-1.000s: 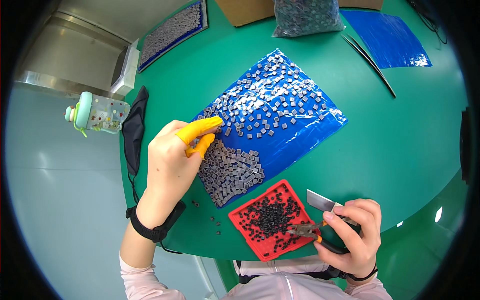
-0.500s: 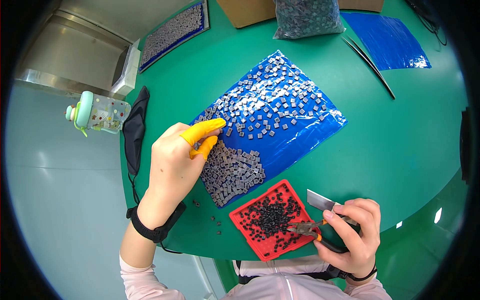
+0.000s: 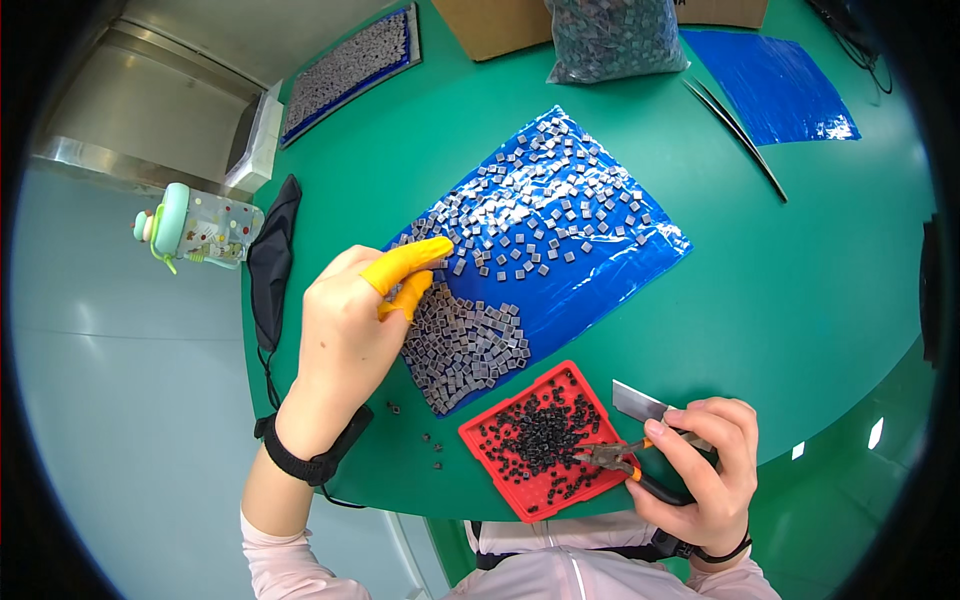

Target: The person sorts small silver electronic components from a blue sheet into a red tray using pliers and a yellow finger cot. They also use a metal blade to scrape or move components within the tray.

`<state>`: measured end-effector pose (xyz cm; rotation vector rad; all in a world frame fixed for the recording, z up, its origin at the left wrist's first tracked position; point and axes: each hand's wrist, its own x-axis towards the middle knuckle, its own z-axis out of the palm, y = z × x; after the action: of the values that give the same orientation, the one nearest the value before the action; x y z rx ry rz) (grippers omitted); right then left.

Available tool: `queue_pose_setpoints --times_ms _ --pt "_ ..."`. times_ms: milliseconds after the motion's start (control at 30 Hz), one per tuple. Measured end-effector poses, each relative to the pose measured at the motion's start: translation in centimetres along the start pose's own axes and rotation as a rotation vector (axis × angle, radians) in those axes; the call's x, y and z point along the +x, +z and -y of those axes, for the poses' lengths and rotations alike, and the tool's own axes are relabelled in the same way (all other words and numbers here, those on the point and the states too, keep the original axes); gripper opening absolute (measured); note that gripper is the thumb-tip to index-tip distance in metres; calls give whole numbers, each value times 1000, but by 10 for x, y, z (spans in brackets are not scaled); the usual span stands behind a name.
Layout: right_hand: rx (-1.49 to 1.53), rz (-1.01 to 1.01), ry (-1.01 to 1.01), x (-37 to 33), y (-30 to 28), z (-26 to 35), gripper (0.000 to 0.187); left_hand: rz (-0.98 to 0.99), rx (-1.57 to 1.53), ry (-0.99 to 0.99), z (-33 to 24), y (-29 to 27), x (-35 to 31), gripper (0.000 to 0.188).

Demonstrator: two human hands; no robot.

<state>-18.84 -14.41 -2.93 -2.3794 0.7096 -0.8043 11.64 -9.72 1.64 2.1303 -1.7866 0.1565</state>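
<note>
Small square grey pieces (image 3: 466, 346), seemingly being separated, lay on the blue plastic sheet (image 3: 575, 295). Left hand (image 3: 350, 315), above it: yellow-sheathed fingers (image 3: 405, 264) stood slightly parted. Right hand (image 3: 708, 465), below-right: fingers clasped black-handled pliers (image 3: 612, 458). Light touch seemed needed next.

Worktop, one, green, curved edge. Directly on it, from centre:
- Centre: blue sheet (image 3: 575, 310), glossy, strewn with small grey square pieces (image 3: 468, 345).
- 12 o'clock: cardboard box (image 3: 490, 25); beside it, clear bag (image 3: 615, 40), filled.
- 2 o'clock: tweezers (image 3: 757, 153); second blue sheet (image 3: 770, 85).
- 6 o'clock: red tray (image 3: 515, 498), containing black pieces (image 3: 545, 440).
- 7 o'clock: loose dark bits (image 3: 427, 437).
- 9 o'clock: black fabric article (image 3: 270, 265), corded.
- Between 10 and 11: board (image 3: 412, 55), densely covered in grey pieces.
</note>
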Motion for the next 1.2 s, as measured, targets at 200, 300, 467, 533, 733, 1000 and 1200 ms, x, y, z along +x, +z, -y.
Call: queue_pose_setpoints --times_ms 200,300,467,533,733,1000,1200 --pt "-18 1 7 -1 0 -1 55 -16 37 -262 -15 -38 -22 30" --pt "-13 -7 16 -2 0 -2 56 53 -2 -393 -18 -50 -57 25" --pt "13 4 1 0 1 0 57 118 -116 -589 -24 -45 -105 27" --pt "4 -3 -1 0 3 2 58 96 -169 -603 -26 -40 -105 27" --pt "-18 -47 12 -2 3 5 57 123 -166 -452 -13 -34 -106 23" --pt "-13 -53 12 -3 5 9 56 41 -27 -335 -20 -43 -113 22" --pt "21 -44 -6 -4 2 13 54 -157 -587 -696 -62 -59 -142 18"
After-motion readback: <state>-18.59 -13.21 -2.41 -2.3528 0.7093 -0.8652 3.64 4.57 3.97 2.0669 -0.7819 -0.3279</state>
